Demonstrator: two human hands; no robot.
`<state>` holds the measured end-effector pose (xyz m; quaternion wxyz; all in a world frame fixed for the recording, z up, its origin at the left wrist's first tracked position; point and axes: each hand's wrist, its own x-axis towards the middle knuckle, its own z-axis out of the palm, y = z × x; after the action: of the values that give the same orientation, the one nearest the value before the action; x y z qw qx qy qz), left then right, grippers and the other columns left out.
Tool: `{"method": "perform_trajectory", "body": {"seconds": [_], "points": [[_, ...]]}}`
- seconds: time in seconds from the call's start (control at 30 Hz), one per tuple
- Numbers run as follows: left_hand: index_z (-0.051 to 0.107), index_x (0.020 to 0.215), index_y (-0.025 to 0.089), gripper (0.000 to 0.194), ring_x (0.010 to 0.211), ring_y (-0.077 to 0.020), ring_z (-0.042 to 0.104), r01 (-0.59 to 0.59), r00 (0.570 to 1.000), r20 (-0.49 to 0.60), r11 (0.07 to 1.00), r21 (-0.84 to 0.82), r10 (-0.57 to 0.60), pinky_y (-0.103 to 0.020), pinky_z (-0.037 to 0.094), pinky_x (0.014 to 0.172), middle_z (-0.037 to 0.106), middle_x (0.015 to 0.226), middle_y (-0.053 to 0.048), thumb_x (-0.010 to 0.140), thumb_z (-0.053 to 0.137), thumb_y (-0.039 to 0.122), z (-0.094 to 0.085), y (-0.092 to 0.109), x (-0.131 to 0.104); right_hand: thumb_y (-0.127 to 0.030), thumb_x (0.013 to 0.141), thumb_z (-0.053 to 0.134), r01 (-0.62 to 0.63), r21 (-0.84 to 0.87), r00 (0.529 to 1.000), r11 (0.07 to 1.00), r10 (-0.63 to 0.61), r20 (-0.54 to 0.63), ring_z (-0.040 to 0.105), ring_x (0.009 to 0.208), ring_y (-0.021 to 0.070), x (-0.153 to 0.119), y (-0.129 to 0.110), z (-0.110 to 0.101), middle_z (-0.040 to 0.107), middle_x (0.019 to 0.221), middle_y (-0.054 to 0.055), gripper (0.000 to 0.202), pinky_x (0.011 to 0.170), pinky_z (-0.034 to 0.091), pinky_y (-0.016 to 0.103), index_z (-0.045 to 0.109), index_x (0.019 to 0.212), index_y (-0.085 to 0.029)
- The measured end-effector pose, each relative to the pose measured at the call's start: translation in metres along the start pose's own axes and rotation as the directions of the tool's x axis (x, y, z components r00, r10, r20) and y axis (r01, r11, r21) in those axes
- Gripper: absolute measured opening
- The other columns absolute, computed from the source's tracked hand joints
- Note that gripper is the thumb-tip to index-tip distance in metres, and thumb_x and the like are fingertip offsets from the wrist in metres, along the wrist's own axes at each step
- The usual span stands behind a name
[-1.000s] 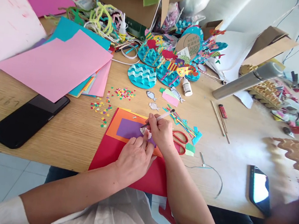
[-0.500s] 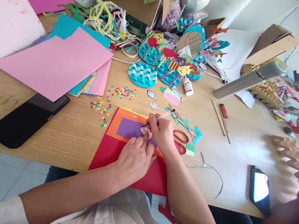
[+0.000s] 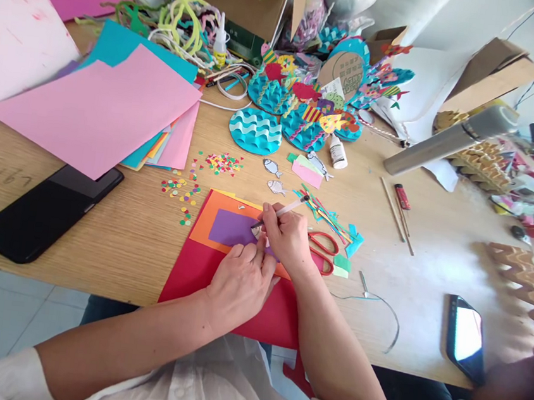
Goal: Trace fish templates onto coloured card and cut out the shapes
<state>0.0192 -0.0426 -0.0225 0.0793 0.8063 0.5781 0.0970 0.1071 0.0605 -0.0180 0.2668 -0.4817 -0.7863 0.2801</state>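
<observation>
My right hand [image 3: 285,230] is closed round a pen [image 3: 291,207], whose tip touches the edge of a small paper fish cutout [image 3: 256,231]. That fish lies on a purple paper rectangle [image 3: 228,228], mostly covered by my fingers. With bent fingers, my left hand [image 3: 242,280] holds the fish down from below. Under the purple piece are orange paper [image 3: 201,224] and a larger red sheet [image 3: 187,277]. Partly behind my right wrist lie red-handled scissors [image 3: 325,237].
Confetti dots [image 3: 180,188], two paper fish [image 3: 273,167] and thin paper strips [image 3: 326,209] lie beyond the sheets. Blue wave-decorated discs [image 3: 255,132] and a white bottle [image 3: 338,153] stand further back. Phones [image 3: 46,215] lie left and right. Another person's arm [image 3: 515,385] shows at right.
The pen and my right hand have shifted slightly left, with the pen tip still at the fish's edge. My left hand stays in place.
</observation>
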Motion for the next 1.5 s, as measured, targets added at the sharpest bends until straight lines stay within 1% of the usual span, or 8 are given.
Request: {"method": "perform_trajectory", "body": {"seconds": [0.53, 0.8, 0.93, 1.03, 1.17, 1.23, 1.37, 1.5], "points": [[0.06, 0.105, 0.01, 0.026, 0.088, -0.0284, 0.057, 0.0, 1.0, -0.001, 1.0, 0.005, 0.0, -0.04, 0.039, 0.072, 0.066, 0.09, -0.015, 0.095, 0.046, 0.031, 0.0, 0.0, -0.001, -0.032, 0.095, 0.041, 0.084, -0.078, 0.996, 0.993, -0.081, 0.039, 0.054, 0.048, 0.011, -0.004, -0.001, -0.004, 0.058, 0.054, 0.002, 0.037, 0.051, 0.035, 0.022, 0.046, 0.06, -0.02], [0.061, 0.104, 0.01, 0.028, 0.088, -0.0284, 0.058, -0.003, 1.0, -0.003, 1.0, 0.027, 0.003, -0.04, 0.039, 0.071, 0.067, 0.091, -0.016, 0.095, 0.045, 0.031, -0.001, 0.0, 0.0, -0.027, 0.092, 0.044, 0.116, -0.069, 0.992, 0.991, -0.112, 0.052, 0.046, 0.044, 0.0087, -0.005, -0.001, -0.007, 0.046, 0.048, -0.003, 0.036, 0.048, 0.031, 0.022, 0.035, 0.057, -0.022], [0.061, 0.104, 0.01, 0.028, 0.089, -0.0282, 0.059, -0.011, 1.0, -0.019, 0.999, 0.051, 0.012, -0.039, 0.04, 0.071, 0.069, 0.097, -0.017, 0.095, 0.045, 0.031, 0.0, 0.001, -0.001, -0.028, 0.093, 0.045, 0.085, -0.026, 0.995, 0.996, -0.084, 0.06, 0.044, 0.043, 0.0083, -0.007, -0.002, -0.009, 0.045, 0.047, -0.003, 0.039, 0.047, 0.032, 0.022, 0.04, 0.055, -0.021], [0.061, 0.103, 0.009, 0.03, 0.089, -0.0277, 0.06, -0.024, 0.999, -0.02, 0.997, 0.073, 0.025, -0.04, 0.041, 0.072, 0.062, 0.124, -0.023, 0.096, 0.043, 0.032, 0.001, 0.0, -0.003, -0.038, 0.097, 0.042, 0.004, 0.117, 0.997, 0.993, 0.005, -0.076, 0.051, 0.046, 0.0101, -0.007, -0.004, -0.02, 0.054, 0.053, -0.001, 0.04, 0.047, 0.038, 0.022, 0.057, 0.064, -0.019], [0.061, 0.101, 0.009, 0.027, 0.094, -0.0282, 0.06, -0.033, 0.999, -0.029, 0.995, 0.089, 0.036, -0.041, 0.043, 0.074, 0.055, 0.136, -0.026, 0.096, 0.044, 0.029, 0.0, -0.001, -0.003, -0.047, 0.099, 0.036, 0.042, 0.275, 0.957, 0.96, 0.041, -0.288, 0.064, 0.063, 0.0142, -0.007, -0.002, -0.043, 0.069, 0.077, 0.004, 0.038, 0.059, 0.051, 0.026, 0.063, 0.104, -0.02], [0.062, 0.099, 0.009, 0.026, 0.1, -0.0291, 0.059, -0.027, 0.998, -0.049, 0.995, 0.091, 0.032, -0.041, 0.043, 0.077, 0.055, 0.136, -0.025, 0.095, 0.046, 0.029, -0.001, -0.001, -0.003, -0.042, 0.099, 0.04, 0.076, 0.216, 0.974, 0.973, -0.026, -0.226, 0.067, 0.075, 0.0155, -0.011, 0.001, -0.052, 0.071, 0.087, 0.005, 0.032, 0.07, 0.053, 0.029, 0.061, 0.11, -0.021], [0.063, 0.1, 0.01, 0.026, 0.106, -0.0303, 0.058, -0.02, 0.994, -0.104, 0.995, 0.093, 0.03, -0.042, 0.044, 0.082, 0.058, 0.134, -0.021, 0.094, 0.048, 0.03, -0.001, -0.002, -0.003, -0.027, 0.095, 0.05, 0.203, -0.113, 0.978, 0.973, -0.206, -0.017, 0.063, 0.088, 0.0209, -0.03, 0.014, -0.054, 0.07, 0.091, 0.008, 0.019, 0.078, 0.05, 0.033, 0.066, 0.1, -0.02], [0.064, 0.1, 0.011, 0.027, 0.103, -0.029, 0.058, -0.014, 0.989, -0.146, 0.995, 0.096, 0.028, -0.042, 0.044, 0.081, 0.06, 0.132, -0.019, 0.095, 0.046, 0.031, 0.001, -0.003, -0.004, -0.022, 0.095, 0.049, 0.227, -0.255, 0.974, 0.94, -0.225, 0.038, 0.058, 0.093, 0.0251, -0.052, 0.027, -0.04, 0.07, 0.093, 0.01, 0.02, 0.081, 0.048, 0.037, 0.065, 0.106, -0.019]]}}
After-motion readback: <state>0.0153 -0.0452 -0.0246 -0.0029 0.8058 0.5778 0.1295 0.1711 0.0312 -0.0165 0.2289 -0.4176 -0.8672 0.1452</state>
